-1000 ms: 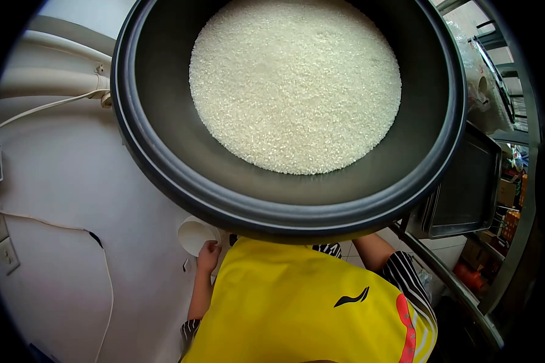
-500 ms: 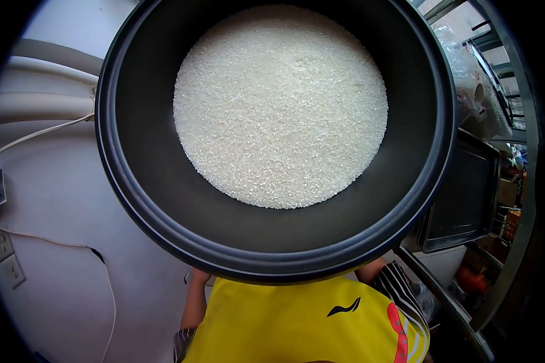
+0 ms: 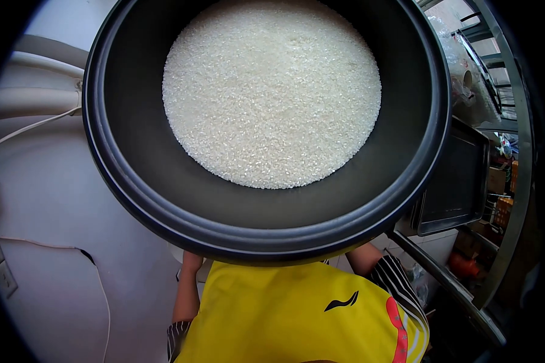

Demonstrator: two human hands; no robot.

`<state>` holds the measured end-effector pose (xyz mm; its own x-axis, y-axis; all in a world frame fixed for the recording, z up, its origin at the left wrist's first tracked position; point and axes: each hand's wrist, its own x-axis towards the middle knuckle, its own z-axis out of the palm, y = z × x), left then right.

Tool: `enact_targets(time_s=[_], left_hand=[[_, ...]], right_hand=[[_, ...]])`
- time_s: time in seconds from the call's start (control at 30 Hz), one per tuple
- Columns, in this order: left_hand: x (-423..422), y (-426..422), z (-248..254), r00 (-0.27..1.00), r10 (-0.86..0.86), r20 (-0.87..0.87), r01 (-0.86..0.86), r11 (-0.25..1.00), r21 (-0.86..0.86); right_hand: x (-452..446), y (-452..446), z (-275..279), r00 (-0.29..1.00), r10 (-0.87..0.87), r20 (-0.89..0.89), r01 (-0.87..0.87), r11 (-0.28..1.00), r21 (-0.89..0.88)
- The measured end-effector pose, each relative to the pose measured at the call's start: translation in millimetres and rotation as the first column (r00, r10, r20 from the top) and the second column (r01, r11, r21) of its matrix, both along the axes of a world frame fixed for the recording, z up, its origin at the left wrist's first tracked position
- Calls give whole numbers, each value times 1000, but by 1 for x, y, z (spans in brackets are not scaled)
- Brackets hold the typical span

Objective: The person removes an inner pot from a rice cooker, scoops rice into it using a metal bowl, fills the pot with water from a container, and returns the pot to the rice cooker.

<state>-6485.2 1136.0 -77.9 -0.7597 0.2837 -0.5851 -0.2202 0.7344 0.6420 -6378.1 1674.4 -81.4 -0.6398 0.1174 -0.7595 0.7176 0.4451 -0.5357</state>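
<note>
A large dark pot (image 3: 266,239) fills the upper middle, tilted a little, with white rice (image 3: 272,103) lying in its bottom. Below the pot's left edge is my left hand (image 3: 192,261), its fingers mostly hidden by the rim. Beside it shows a sliver of a white container (image 3: 176,253), which the hand grips at the edge. My right forearm (image 3: 363,257) passes under the pot's right edge, and the hand at its end is hidden. What supports the pot cannot be seen.
White wall on the left has pipes (image 3: 33,101), a cable (image 3: 106,302) and sockets (image 3: 5,278). At right are dark trays (image 3: 454,181), a metal rail (image 3: 442,284), plastic bags (image 3: 466,78) and shelves with goods. A yellow garment (image 3: 260,308) covers my front.
The pot first shifted down in view, then slightly up and left, covering most of the white container and the left-hand fingers that showed earlier. The surroundings shifted too, as the view moved.
</note>
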Motion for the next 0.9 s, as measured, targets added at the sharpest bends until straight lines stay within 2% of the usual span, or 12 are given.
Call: enact_targets(time_s=[0.03,0.13,0.17,0.23,0.3,0.43,0.5,0.63,0.7,0.8,0.9], left_hand=[[4,-9,-14,989,-94,-115,82,991,-104],[-3,-2,-9,999,21,-28,-26,981,-192],[-6,-1,-7,997,19,-70,-32,983,-179],[-15,9,2,989,146,23,-137,965,-224],[-19,-3,-12,996,70,-51,-79,973,-218],[-46,-12,-31,989,101,-109,-125,961,-248],[-65,-17,-46,971,166,-173,-196,965,-175],[-106,-18,-86,911,110,-398,-212,952,-223],[-132,-17,-106,891,117,-440,-251,933,-260],[-155,-31,-176,737,-22,-675,-244,924,-296],[-180,-34,-219,632,-65,-772,-221,940,-260]], right_hand=[[-7,-4,-1,1000,4,-11,-4,1000,-1],[-18,-16,-7,999,17,-37,-17,1000,2],[-18,-20,-9,999,19,-46,-19,1000,4],[-16,-25,-14,998,15,-65,-15,1000,14],[-10,-33,-21,998,4,-69,-3,1000,11],[-2,-60,5,997,-82,-8,82,996,19],[9,-78,10,996,-90,13,89,995,50],[61,-100,7,994,-74,84,66,994,88],[88,-114,3,985,-112,130,101,990,94],[147,-127,-11,969,-153,192,132,984,116],[154,-153,3,943,-75,324,37,992,122]])
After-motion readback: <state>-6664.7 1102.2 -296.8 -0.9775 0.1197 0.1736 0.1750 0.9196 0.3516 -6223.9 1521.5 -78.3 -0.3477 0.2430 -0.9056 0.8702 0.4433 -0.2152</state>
